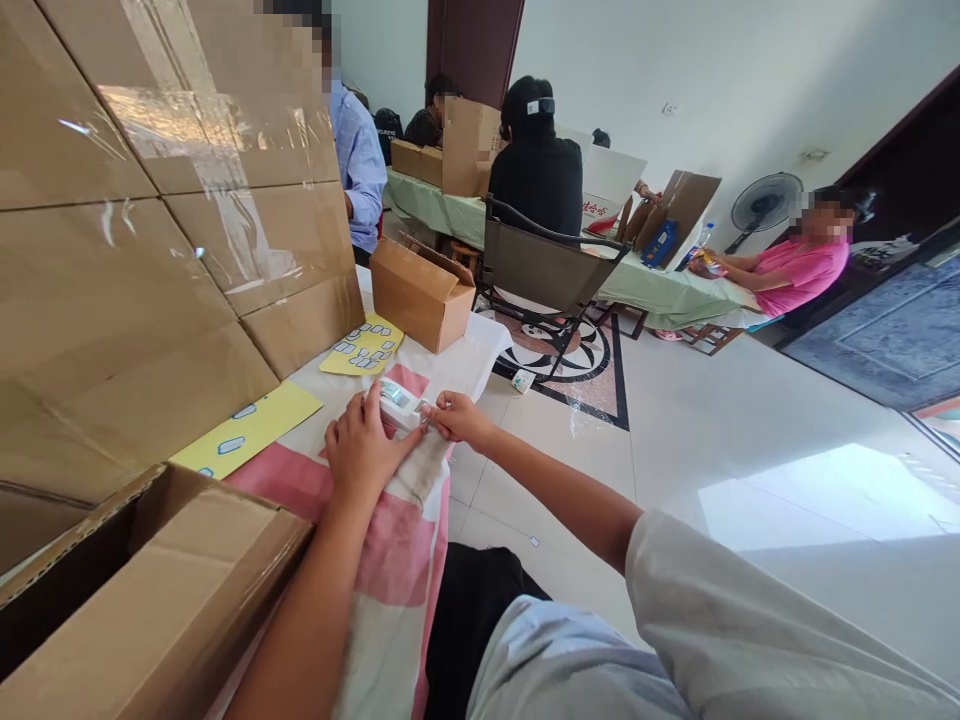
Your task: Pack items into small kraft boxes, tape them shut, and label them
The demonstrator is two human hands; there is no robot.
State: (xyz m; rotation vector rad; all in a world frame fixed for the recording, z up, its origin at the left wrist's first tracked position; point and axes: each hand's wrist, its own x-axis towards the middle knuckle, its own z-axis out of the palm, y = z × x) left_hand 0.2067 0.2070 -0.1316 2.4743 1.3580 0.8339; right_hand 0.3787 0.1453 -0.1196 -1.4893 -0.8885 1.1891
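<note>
On the cloth-covered table, my left hand [361, 445] is wrapped around a small white box-shaped case [397, 398] with a glossy greenish window on top. Its thumb presses along the near side and its fingers reach over the far end. My right hand [459, 418] has its fingers curled in a pinch at the case's right end. Whatever lies between those fingertips is too small to make out. Just beyond the case, a yellow sheet [361, 346] carries several small blue-outlined white labels. Another yellow sheet [247, 432], partly behind my left arm's side, bears similar labels.
Stacked cardboard boxes [195, 240] form a wall on the left. An open carton [150, 600] stands at front left, a smaller carton [424, 290] beyond the sheets. Ahead are a chair [547, 260], a seated person in black [536, 170] and a person in pink [806, 260].
</note>
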